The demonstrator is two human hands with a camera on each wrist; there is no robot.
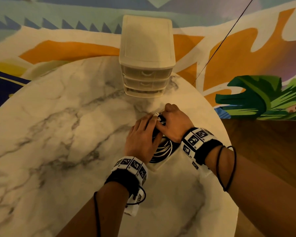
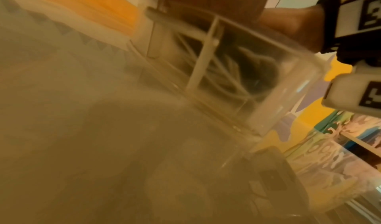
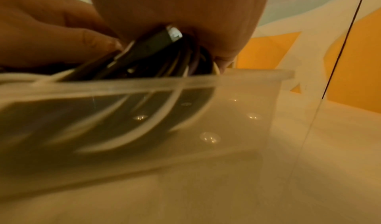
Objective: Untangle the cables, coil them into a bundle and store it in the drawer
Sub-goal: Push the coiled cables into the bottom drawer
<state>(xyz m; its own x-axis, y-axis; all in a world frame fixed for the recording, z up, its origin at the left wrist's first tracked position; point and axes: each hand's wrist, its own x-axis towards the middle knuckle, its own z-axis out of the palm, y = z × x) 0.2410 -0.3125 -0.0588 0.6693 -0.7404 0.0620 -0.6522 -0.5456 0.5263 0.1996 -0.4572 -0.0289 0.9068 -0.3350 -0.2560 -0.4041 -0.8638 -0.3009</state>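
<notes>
Right hand (image 1: 175,122) gripping cable bundle (image 1: 161,148) in drawer (image 3: 247,113), cabinet (image 1: 146,48) behind

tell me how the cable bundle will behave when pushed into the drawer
Probably springy: loops of the cable bundle rise over the drawer rim under the left hand and right hand, so it may pop up. Likely floppy, since strands bend in loose curves.

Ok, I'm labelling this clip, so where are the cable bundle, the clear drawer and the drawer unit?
cable bundle (image 1: 161,149): head view, its coiled black and white loops.
clear drawer (image 3: 243,123): right wrist view, its side wall.
drawer unit (image 1: 146,40): head view, its top panel.
</notes>
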